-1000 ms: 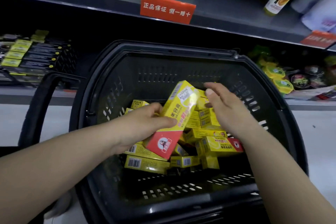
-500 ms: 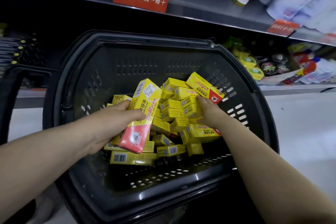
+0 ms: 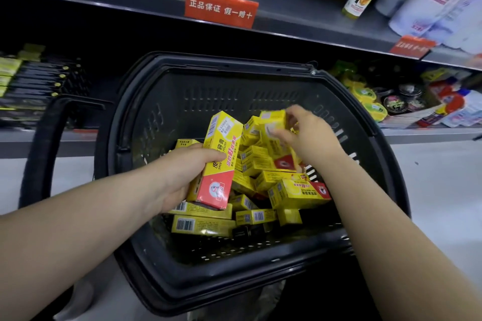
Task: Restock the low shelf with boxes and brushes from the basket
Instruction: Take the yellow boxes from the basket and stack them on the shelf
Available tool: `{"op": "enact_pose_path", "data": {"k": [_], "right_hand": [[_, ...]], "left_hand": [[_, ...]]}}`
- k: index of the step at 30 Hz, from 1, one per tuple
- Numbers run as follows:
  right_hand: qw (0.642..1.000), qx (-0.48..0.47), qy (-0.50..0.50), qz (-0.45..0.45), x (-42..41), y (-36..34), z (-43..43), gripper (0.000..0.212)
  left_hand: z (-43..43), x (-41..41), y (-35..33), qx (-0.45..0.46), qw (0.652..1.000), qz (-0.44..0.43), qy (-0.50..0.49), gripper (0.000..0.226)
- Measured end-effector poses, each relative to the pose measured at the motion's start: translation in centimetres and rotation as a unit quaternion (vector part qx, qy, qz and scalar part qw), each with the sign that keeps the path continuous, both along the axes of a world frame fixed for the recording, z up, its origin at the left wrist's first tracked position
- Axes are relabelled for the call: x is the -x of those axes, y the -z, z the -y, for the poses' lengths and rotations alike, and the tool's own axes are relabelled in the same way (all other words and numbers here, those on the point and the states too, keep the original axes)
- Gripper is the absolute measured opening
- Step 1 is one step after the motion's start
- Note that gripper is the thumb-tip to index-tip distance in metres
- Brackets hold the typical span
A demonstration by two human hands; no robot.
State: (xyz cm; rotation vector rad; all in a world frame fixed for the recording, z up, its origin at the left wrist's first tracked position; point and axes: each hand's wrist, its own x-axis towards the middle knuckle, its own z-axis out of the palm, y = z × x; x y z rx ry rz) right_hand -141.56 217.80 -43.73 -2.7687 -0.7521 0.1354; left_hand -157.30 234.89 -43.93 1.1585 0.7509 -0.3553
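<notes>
A black plastic basket (image 3: 146, 263) stands before the shelves and holds several yellow-and-red shoe polish boxes (image 3: 297, 194). My left hand (image 3: 182, 174) grips one such box (image 3: 221, 161) upright, red end down, just above the pile. My right hand (image 3: 310, 135) holds a second yellow box (image 3: 273, 128) lifted off the top of the pile, red end down. The low shelf (image 3: 417, 133) runs behind the basket. Black brushes (image 3: 39, 86) with yellow cards lie in rows on it at the left.
The basket's black handle (image 3: 41, 148) hangs down on the left. Round tins and yellow packets (image 3: 375, 101) fill the low shelf at right. An upper shelf (image 3: 300, 21) with bottles and red labels overhangs the basket. Pale floor lies to the right.
My right hand dipped into the pile, took hold of a yellow box and has lifted it. The left hand kept its box and raised it slightly. The view shifted back to the left.
</notes>
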Motion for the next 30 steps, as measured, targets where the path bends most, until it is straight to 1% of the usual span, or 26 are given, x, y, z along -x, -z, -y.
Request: {"op": "enact_pose_path", "data": {"k": [1,2,3,4,5,6,7,8,9,11,14,16,17,18,20,21,22,24,25,27,30], "right_hand": [[0.996,-0.086,-0.001,-0.025,1.0,-1.4,-0.3,0.037],[0.981,-0.178,0.005,-0.075,2.1,-2.7,-0.3,0.028],[0.951,-0.269,0.020,-0.149,3.3,-3.6,-0.4,0.023],[0.905,-0.350,0.047,-0.238,4.3,-4.2,-0.5,0.021],[0.843,-0.416,0.086,-0.329,4.9,-4.3,-0.5,0.022],[0.780,-0.465,0.127,-0.399,5.3,-4.2,-0.7,0.026],[0.730,-0.495,0.161,-0.443,5.5,-4.2,-1.0,0.030],[0.694,-0.515,0.187,-0.466,5.8,-4.3,-1.3,0.033],[0.666,-0.531,0.203,-0.483,6.0,-4.3,-1.7,0.034],[0.629,-0.541,0.229,-0.509,6.6,-4.3,-2.3,0.036],[0.600,-0.534,0.256,-0.537,7.1,-4.1,-2.8,0.043],[0.569,-0.548,0.243,-0.564,7.3,-4.1,-3.1,0.057],[0.561,-0.547,0.227,-0.578,7.4,-4.4,-3.2,0.064],[0.570,-0.535,0.200,-0.591,7.6,-4.7,-3.2,0.066],[0.617,-0.488,0.140,-0.602,7.9,-4.8,-3.2,0.057],[0.637,-0.467,0.137,-0.597,8.0,-4.7,-3.3,0.051],[0.653,-0.453,0.160,-0.585,8.1,-4.5,-3.4,0.047],[0.671,-0.450,0.224,-0.546,8.0,-4.0,-3.7,0.041],[0.672,-0.458,0.243,-0.528,7.8,-3.7,-3.8,0.038],[0.662,-0.482,0.255,-0.514,7.6,-3.4,-4.3,0.035],[0.636,-0.516,0.252,-0.516,7.6,-3.0,-5.2,0.035]], "left_hand": [[0.0,0.1,-0.1,0.000,1.000,0.001,-0.006,0.015],[-0.1,0.1,-0.2,0.001,1.000,0.005,-0.008,0.015],[-0.1,0.2,-0.4,0.002,1.000,0.010,-0.009,0.016],[-0.1,0.3,-0.6,0.004,1.000,0.015,-0.010,0.018],[-0.1,0.3,-0.7,0.009,1.000,0.021,-0.013,0.019],[0.0,0.5,-0.9,0.017,0.999,0.029,-0.014,0.020],[0.2,0.7,-1.2,0.025,0.999,0.039,-0.011,0.020],[0.3,1.0,-1.5,0.034,0.998,0.048,-0.004,0.019],[0.3,1.3,-1.7,0.042,0.998,0.054,0.002,0.019],[0.2,2.1,-2.3,0.048,0.997,0.057,0.008,0.022],[-0.7,2.9,-2.9,0.030,0.998,0.056,0.016,0.027],[-1.5,3.1,-3.2,0.017,0.998,0.057,0.013,0.028],[-1.8,3.1,-3.3,0.010,0.998,0.058,0.009,0.028],[-2.1,3.0,-3.3,0.005,0.998,0.060,0.005,0.027],[-2.2,2.7,-3.2,0.004,0.998,0.063,-0.003,0.026],[-2.1,2.5,-3.0,0.011,0.998,0.066,-0.005,0.028],[-1.8,2.3,-2.7,0.020,0.997,0.069,-0.006,0.030],[-0.9,1.8,-1.9,0.037,0.997,0.073,0.005,0.032],[-0.4,1.5,-1.6,0.043,0.996,0.072,0.015,0.030],[0.3,1.0,-1.1,0.055,0.996,0.069,0.030,0.032],[0.3,0.3,-0.5,0.065,0.995,0.070,0.025,0.046]]}}
